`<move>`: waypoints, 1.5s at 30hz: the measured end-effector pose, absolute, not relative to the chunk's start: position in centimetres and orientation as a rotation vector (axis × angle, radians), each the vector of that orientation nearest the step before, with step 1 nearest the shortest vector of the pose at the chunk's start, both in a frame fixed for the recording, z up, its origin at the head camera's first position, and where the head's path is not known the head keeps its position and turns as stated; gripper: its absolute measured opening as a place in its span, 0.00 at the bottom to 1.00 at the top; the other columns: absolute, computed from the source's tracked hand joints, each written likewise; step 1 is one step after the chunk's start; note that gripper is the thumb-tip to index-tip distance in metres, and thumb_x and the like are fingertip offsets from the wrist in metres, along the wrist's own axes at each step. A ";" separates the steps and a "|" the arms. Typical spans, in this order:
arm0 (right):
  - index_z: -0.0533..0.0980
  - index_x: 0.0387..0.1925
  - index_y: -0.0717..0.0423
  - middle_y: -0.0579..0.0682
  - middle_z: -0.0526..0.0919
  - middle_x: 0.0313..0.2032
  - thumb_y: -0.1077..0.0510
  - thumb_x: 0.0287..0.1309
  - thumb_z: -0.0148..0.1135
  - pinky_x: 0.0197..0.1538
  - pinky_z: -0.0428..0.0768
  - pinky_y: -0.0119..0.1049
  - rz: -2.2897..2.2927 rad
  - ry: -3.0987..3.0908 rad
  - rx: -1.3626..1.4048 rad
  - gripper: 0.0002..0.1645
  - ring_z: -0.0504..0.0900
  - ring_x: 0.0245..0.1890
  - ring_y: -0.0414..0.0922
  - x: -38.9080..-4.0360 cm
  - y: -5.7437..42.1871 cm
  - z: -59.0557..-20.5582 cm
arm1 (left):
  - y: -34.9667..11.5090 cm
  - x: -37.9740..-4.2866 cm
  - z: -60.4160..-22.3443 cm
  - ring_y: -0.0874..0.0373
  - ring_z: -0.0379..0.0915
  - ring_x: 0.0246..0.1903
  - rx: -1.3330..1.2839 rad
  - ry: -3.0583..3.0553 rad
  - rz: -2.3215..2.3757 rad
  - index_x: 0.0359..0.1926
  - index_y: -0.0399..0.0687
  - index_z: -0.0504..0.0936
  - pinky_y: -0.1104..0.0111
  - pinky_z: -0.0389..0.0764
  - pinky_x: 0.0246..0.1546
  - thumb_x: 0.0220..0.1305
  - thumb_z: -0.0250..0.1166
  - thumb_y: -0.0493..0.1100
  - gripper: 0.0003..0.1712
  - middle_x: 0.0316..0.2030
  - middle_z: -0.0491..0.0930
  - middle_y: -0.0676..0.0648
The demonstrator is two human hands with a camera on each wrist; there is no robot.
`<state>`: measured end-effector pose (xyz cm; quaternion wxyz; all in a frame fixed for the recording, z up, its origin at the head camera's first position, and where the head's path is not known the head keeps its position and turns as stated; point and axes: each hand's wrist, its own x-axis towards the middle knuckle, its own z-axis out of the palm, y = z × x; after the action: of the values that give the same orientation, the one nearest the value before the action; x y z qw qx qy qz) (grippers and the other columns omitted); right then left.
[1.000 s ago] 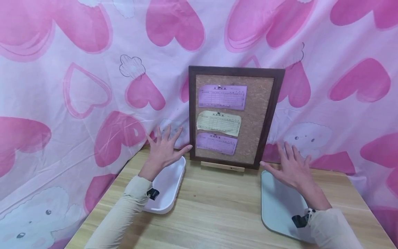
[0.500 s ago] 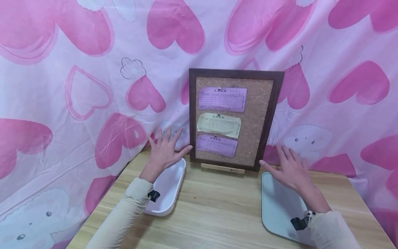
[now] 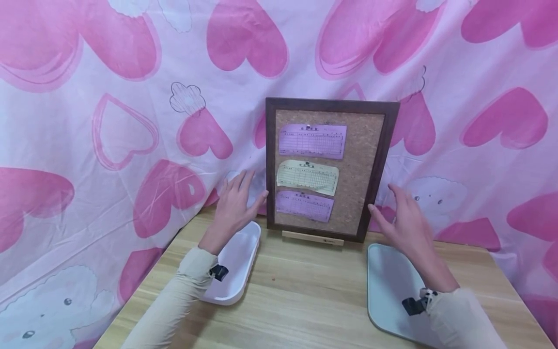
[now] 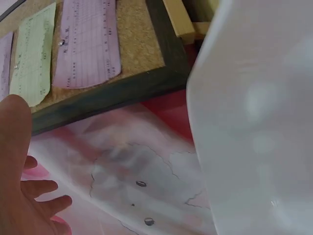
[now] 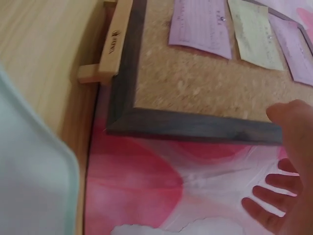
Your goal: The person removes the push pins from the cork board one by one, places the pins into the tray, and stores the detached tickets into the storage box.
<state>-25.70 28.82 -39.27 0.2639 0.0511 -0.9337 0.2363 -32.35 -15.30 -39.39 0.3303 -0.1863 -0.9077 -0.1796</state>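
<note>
A cork board (image 3: 359, 160) in a dark wooden frame leans upright on a small wooden stand (image 3: 311, 238) at the back of the table. Pinned to it, one above another, are a purple form slip (image 3: 312, 141), a pale green slip (image 3: 307, 177) and a second purple slip (image 3: 303, 205). My left hand (image 3: 233, 206) hovers by the frame's left edge, over a white tray, fingers extended and holding nothing. By the frame's right edge is my right hand (image 3: 407, 220), thumb apart from the fingers, also holding nothing. In the right wrist view its thumb (image 5: 281, 111) overlaps the frame's edge.
The white tray (image 3: 233, 298) sits on the left of the wooden table (image 3: 305, 300), partly under the left forearm. A grey-green tray (image 3: 383, 291) lies at the right under the right forearm. A pink heart-patterned curtain (image 3: 165, 43) hangs close behind.
Both hands, spread wide earlier, have drawn their fingers closer together. The right hand has risen slightly and turned toward the frame's side; the left has shifted slightly up and right.
</note>
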 end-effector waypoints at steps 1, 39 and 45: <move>0.59 0.83 0.51 0.69 0.74 0.70 0.33 0.73 0.63 0.52 0.82 0.74 0.650 -2.493 0.138 0.49 0.77 0.63 0.69 -25.7 28.5 -39.0 | -15.1 -32.3 -39.2 0.37 0.70 0.75 -0.502 -2.347 -0.488 0.82 0.45 0.66 0.36 0.62 0.80 0.77 0.61 0.66 0.45 0.76 0.72 0.35; 0.79 0.65 0.56 0.56 0.88 0.53 0.52 0.74 0.68 0.53 0.84 0.51 0.490 -2.155 0.577 0.24 0.84 0.50 0.53 -31.2 17.9 -30.0 | -10.0 -33.9 -31.6 0.45 0.78 0.70 -0.582 -2.145 -0.802 0.77 0.45 0.71 0.51 0.80 0.70 0.82 0.58 0.58 0.34 0.73 0.78 0.43; 0.82 0.60 0.58 0.57 0.87 0.54 0.55 0.72 0.71 0.59 0.83 0.53 0.526 -2.125 0.608 0.19 0.84 0.54 0.55 -32.0 16.8 -28.9 | -9.6 -34.5 -30.7 0.46 0.73 0.74 -0.578 -2.119 -0.813 0.76 0.44 0.71 0.54 0.75 0.76 0.81 0.58 0.56 0.33 0.76 0.74 0.40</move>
<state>-32.05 16.79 -28.91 0.4212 0.2428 -0.8483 0.2098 -34.49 -9.59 -30.73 0.3892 -0.2275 -0.8334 -0.3197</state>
